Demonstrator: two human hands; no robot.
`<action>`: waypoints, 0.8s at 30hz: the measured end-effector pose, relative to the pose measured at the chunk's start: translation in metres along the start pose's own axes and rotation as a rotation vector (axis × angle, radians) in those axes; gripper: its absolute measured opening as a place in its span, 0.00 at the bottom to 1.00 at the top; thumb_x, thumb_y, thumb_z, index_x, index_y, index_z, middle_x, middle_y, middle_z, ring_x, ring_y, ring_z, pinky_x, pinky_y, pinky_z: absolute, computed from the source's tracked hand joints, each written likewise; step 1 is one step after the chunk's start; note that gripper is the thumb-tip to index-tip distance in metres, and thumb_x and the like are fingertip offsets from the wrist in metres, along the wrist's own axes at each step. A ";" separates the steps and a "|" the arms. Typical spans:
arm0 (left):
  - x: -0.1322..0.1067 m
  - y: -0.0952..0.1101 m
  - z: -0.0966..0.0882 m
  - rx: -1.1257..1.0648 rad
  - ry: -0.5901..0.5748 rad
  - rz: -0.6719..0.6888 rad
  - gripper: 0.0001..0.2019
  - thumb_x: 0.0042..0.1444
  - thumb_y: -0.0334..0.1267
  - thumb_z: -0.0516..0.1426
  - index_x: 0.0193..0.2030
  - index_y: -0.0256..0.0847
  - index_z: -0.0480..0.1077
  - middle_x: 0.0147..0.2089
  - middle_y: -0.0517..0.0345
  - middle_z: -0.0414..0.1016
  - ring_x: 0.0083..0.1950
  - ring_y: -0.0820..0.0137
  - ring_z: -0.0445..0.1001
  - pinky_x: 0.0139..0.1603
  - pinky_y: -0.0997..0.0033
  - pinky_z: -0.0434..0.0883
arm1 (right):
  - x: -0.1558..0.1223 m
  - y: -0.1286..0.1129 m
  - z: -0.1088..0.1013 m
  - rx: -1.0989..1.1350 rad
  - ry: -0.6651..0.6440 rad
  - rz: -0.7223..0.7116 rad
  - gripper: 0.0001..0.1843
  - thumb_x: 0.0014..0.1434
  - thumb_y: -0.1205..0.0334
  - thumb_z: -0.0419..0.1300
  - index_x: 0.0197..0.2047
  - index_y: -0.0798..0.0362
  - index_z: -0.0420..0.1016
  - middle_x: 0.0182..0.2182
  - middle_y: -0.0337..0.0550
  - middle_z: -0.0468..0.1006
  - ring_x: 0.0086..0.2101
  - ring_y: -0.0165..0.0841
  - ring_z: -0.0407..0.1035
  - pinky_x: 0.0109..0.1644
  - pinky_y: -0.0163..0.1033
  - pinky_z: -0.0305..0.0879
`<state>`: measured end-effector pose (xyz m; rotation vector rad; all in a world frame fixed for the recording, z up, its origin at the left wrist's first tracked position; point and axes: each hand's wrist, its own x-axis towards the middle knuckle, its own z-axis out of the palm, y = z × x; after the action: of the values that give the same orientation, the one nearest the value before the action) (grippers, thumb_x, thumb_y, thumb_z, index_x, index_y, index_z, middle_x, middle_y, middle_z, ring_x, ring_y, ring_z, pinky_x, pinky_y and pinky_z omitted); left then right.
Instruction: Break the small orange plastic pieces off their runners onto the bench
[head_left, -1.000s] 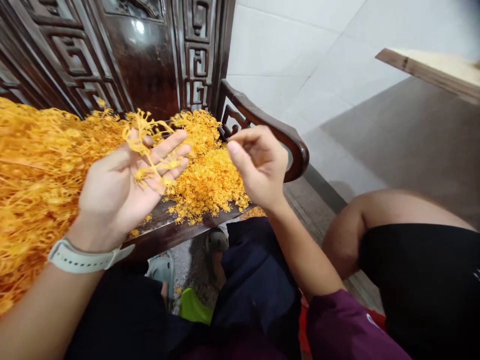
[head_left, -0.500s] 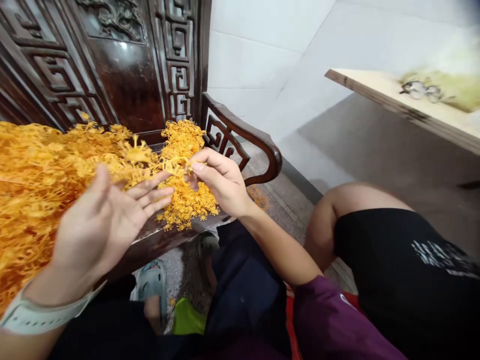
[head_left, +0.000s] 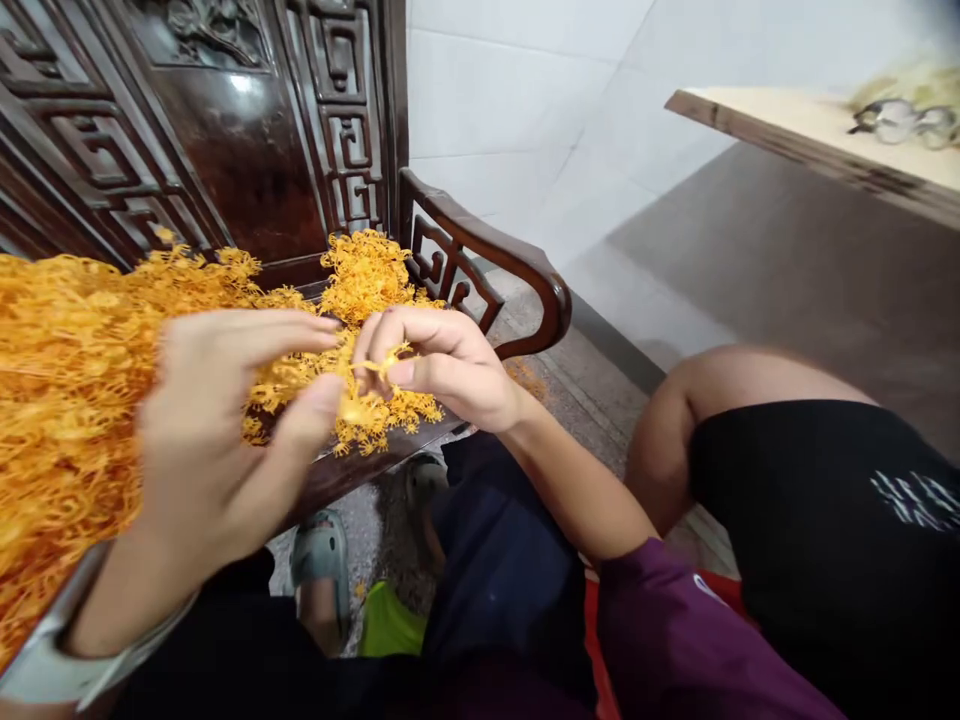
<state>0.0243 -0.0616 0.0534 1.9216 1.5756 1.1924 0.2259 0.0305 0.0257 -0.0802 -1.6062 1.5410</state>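
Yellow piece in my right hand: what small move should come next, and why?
Perhaps close the left hand gently on the yellow piece: that hand is open close by, while the right hand already has the piece in its grip.

Between my right fingers (head_left: pixel 431 375) I see a thin yellow-orange branching piece of matt-looking plastic (head_left: pixel 391 356); left of them, a rough heap (head_left: pixel 67 380) of the same. Beyond them, the curved dark-brown wooden armrest (head_left: pixel 495 235) looks glossy, the pale wall (head_left: pixel 487 100) smooth.
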 end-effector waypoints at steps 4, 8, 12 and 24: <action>0.013 0.004 0.015 -0.042 -0.005 0.205 0.05 0.66 0.39 0.63 0.48 0.48 0.76 0.48 0.57 0.81 0.50 0.61 0.80 0.54 0.60 0.76 | 0.000 0.000 -0.004 -0.022 0.027 0.027 0.04 0.65 0.65 0.67 0.38 0.57 0.78 0.33 0.39 0.77 0.34 0.29 0.70 0.40 0.36 0.65; 0.014 -0.002 0.013 -0.395 -0.289 -0.144 0.10 0.72 0.47 0.61 0.40 0.46 0.74 0.28 0.65 0.70 0.26 0.73 0.68 0.28 0.72 0.67 | 0.002 0.002 -0.009 -0.052 0.032 0.074 0.06 0.67 0.65 0.67 0.37 0.57 0.77 0.32 0.38 0.76 0.32 0.28 0.68 0.39 0.35 0.65; 0.015 -0.007 0.016 -0.624 -0.447 -0.364 0.17 0.71 0.55 0.60 0.39 0.45 0.76 0.23 0.65 0.60 0.23 0.74 0.55 0.22 0.74 0.54 | 0.003 0.005 -0.014 -0.088 0.047 0.116 0.13 0.69 0.59 0.66 0.33 0.56 0.74 0.29 0.37 0.73 0.31 0.28 0.65 0.38 0.35 0.64; 0.022 -0.028 0.004 -0.387 -0.544 -0.459 0.18 0.68 0.55 0.62 0.35 0.43 0.74 0.26 0.65 0.57 0.25 0.76 0.51 0.20 0.80 0.52 | 0.008 0.026 -0.037 -0.099 -0.151 0.210 0.20 0.69 0.50 0.68 0.34 0.55 0.70 0.27 0.33 0.68 0.28 0.23 0.62 0.34 0.31 0.61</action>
<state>0.0105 -0.0321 0.0384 1.3738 1.2739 0.6447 0.2304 0.0698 0.0029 -0.1965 -1.8416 1.6583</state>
